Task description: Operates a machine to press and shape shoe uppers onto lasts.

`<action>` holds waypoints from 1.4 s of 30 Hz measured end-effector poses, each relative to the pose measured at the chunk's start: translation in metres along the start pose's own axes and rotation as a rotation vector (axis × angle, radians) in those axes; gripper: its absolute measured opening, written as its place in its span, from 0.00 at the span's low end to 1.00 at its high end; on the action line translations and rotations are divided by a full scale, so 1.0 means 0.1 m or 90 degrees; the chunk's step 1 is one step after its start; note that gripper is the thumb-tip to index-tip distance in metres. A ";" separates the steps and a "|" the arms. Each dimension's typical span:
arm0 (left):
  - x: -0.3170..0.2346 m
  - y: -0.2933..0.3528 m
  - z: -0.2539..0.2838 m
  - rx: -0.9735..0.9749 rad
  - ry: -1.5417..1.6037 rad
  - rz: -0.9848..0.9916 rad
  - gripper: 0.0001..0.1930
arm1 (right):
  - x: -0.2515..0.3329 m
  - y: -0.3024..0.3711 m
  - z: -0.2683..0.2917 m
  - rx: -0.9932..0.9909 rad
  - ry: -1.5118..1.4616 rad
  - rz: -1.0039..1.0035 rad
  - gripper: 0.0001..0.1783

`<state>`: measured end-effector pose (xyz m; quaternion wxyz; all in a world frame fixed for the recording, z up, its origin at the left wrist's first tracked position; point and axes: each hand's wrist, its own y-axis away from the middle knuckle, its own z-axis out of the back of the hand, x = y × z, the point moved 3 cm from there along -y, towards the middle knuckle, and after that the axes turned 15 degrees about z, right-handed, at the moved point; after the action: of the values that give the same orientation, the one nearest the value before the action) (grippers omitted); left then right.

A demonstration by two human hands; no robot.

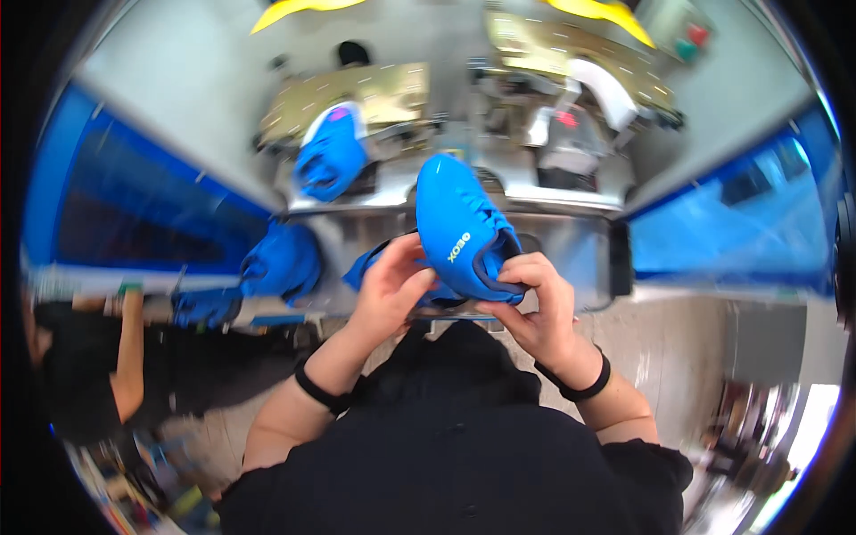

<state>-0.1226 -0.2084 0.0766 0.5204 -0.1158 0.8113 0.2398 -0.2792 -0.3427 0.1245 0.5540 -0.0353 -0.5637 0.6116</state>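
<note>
Between my hands a blue shoe upper [450, 218] is held up, its rounded toe pointing away from me and its laced front facing up. White lettering runs along its side, and the dark collar opens toward my right hand. My right hand [539, 308] pinches it at the heel and collar, thumb below and fingers over the edge. My left hand [392, 290] is curled at its left side near the heel, with some fingertips hidden behind it. Another blue piece [358, 267] lies partly covered behind my left hand.
Ahead stand two machine stations; a blue upper with a white edge [330, 156] sits on the left one, a grey-and-white fixture [571, 143] on the right. More blue uppers [281, 259] lie at the left. Blue side panels [731, 201] flank the bench. A co-worker's arm [129, 352] shows at far left.
</note>
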 end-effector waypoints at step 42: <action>-0.05 -0.07 1.30 0.069 -0.052 0.108 0.13 | -0.51 -1.81 -0.29 -0.245 0.372 0.065 0.12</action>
<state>-0.0150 -0.1483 0.0351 0.5363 -0.0088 0.8082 0.2432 -0.1250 -0.4051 0.2166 0.6439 -0.3406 -0.4840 0.4849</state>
